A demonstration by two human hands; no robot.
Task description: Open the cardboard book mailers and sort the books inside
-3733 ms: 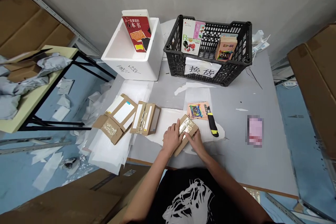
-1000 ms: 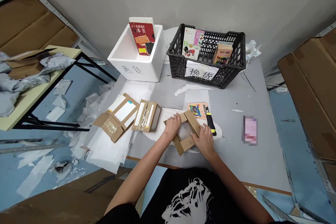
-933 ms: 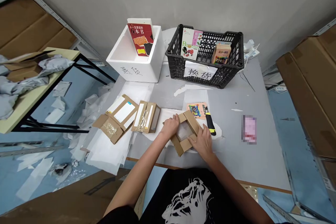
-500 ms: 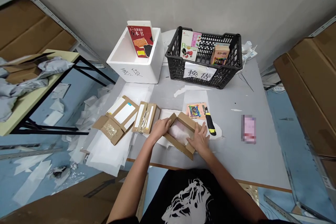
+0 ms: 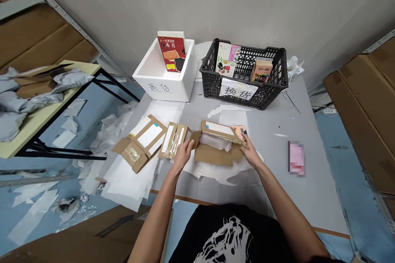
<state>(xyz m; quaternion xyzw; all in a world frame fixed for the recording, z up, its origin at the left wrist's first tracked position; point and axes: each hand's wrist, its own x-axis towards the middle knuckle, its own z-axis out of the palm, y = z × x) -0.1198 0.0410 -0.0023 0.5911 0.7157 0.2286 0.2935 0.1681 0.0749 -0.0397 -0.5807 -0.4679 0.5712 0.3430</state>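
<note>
A small open cardboard box (image 5: 212,155) is tilted between my hands, its open side and spread flaps towards me. Inside lies something in whitish translucent wrapping (image 5: 216,141); what it is cannot be made out. My left hand (image 5: 183,155) pinches the box's left flap. On the other side, my right hand (image 5: 250,152) has its fingers closed on the right end flap. Behind that hand shows part of a pink-orange booklet (image 5: 239,131). A taped cardboard box (image 5: 173,141) sits just left of my left hand, and an opened, flattened one (image 5: 145,137) lies farther left.
A white foam box (image 5: 165,78) with a red book (image 5: 172,53) stands at the back, beside a black crate (image 5: 212,84) holding books. White sheets (image 5: 123,189) lie at the table's left edge. A blurred pink item (image 5: 296,159) is at the right.
The box has turned and tipped so its opening faces me and its labelled side shows on top. My right hand moved outward to the end flap. The black-and-yellow knife is now hidden.
</note>
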